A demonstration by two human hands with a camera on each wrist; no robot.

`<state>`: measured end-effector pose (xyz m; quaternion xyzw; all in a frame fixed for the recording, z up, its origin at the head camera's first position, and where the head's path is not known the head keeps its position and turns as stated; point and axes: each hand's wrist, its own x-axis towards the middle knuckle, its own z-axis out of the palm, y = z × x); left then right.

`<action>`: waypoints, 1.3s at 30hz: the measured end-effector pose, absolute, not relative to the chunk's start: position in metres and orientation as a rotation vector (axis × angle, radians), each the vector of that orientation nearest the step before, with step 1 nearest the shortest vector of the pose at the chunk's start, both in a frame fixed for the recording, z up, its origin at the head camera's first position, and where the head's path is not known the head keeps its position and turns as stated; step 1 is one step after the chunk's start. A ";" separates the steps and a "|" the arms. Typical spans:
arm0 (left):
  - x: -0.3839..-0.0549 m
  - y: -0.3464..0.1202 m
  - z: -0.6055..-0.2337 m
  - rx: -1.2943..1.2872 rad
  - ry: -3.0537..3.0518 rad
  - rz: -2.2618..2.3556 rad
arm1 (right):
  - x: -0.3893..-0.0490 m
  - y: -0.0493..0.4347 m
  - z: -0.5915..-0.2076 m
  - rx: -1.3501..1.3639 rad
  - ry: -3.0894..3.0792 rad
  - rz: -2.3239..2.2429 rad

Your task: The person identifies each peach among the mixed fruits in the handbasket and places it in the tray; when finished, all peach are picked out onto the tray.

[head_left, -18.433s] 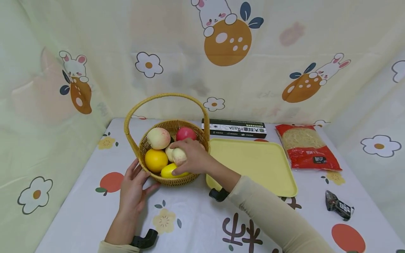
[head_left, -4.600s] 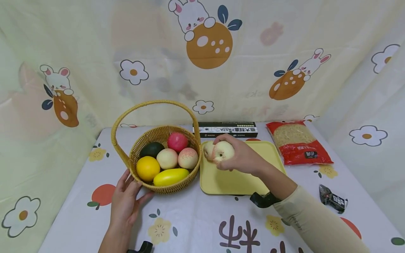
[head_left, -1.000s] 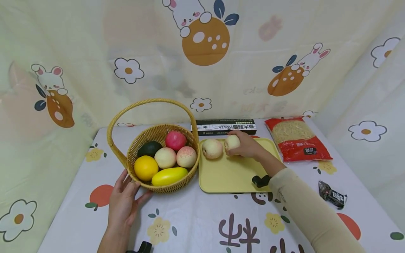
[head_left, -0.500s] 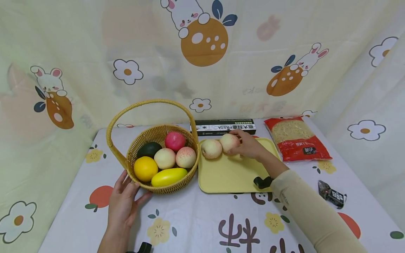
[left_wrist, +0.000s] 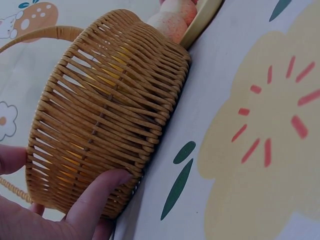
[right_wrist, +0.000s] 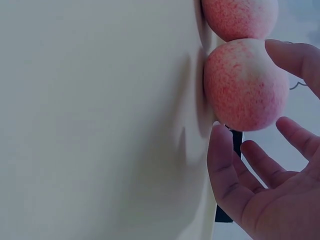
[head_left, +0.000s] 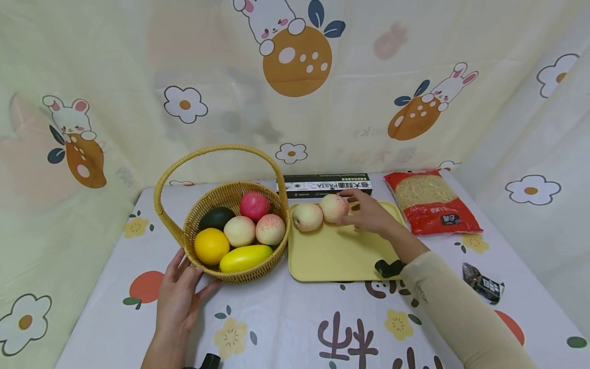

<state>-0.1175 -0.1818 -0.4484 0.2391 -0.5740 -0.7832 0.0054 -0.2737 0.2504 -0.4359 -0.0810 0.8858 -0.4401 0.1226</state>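
Two peaches, one (head_left: 307,218) by the basket and one (head_left: 334,208) to its right, lie side by side on the yellow tray (head_left: 338,256). My right hand (head_left: 369,212) hovers around the right-hand peach, fingers spread; the right wrist view shows gaps between most fingertips and its skin (right_wrist: 245,85). My left hand (head_left: 177,300) rests against the near left side of a wicker basket (head_left: 244,276), its thumb laid along the weave (left_wrist: 107,115). Inside are two more peaches, an orange (head_left: 212,246), a yellow mango-like fruit (head_left: 246,258), a dark green fruit (head_left: 216,219) and a pinkish-red fruit (head_left: 254,206).
Behind the tray lies a black-and-white pasta box (head_left: 322,185). To its right is a red bag of dry noodles (head_left: 433,205). A small black wrapped packet (head_left: 483,284) sits at the right. A tall arched handle (head_left: 221,147) rises over the basket.
Over the last seconds my right hand has carried a peach from the basket to the tray beside the other one. It has since let go and drawn slightly right. My left hand stays at the basket.
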 end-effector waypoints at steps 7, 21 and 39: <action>-0.117 -0.182 -0.449 0.739 -1.798 -2.454 | -0.265 0.262 -0.432 -0.172 2.564 -1.277; -0.115 -0.182 -0.446 0.715 -1.793 -2.481 | -0.232 0.287 -0.422 -0.144 2.512 -1.349; -0.117 -0.181 -0.447 0.738 -1.795 -2.461 | -0.199 0.249 -0.382 -0.414 2.522 -1.377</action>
